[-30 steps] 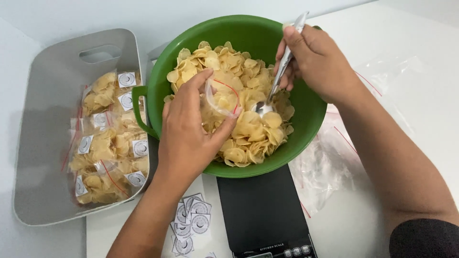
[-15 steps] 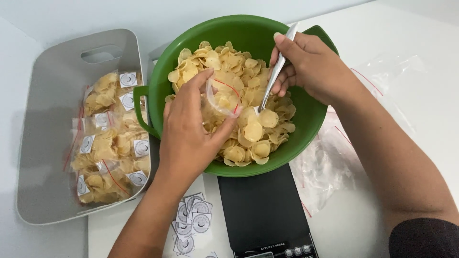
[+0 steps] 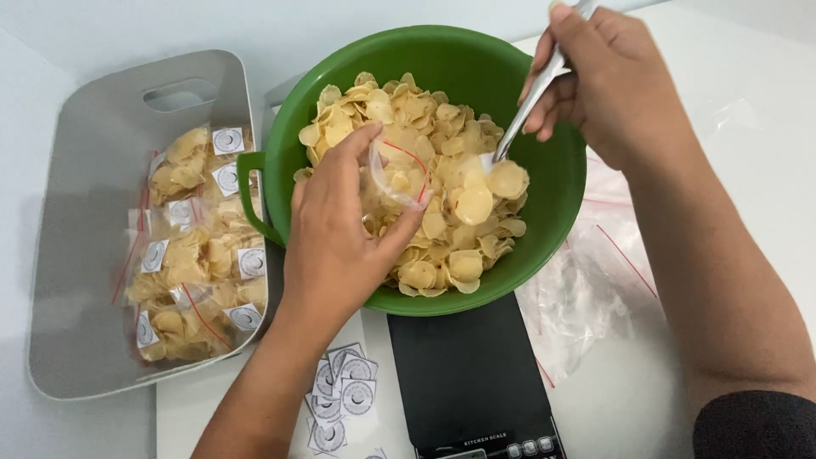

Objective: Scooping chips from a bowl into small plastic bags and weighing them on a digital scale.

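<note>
A green bowl (image 3: 552, 191) full of pale yellow chips (image 3: 408, 110) sits on a black kitchen scale (image 3: 463, 374). My left hand (image 3: 336, 238) holds a small clear zip bag (image 3: 398, 174) with a red seal line open over the chips. My right hand (image 3: 608, 81) grips a metal spoon (image 3: 531, 102) by its handle above the bowl's right side. The spoon's bowl is raised and carries a few chips (image 3: 489, 189) next to the bag's mouth.
A grey tray (image 3: 81, 255) on the left holds several filled, labelled chip bags (image 3: 195, 255). Small round-print labels (image 3: 340, 395) lie in front of the bowl. Empty clear bags (image 3: 586, 297) are piled on the white table at the right.
My right hand lifted up and to the right, bringing the spoon out of the chips with a scoop on it. The left hand and bag stayed put.
</note>
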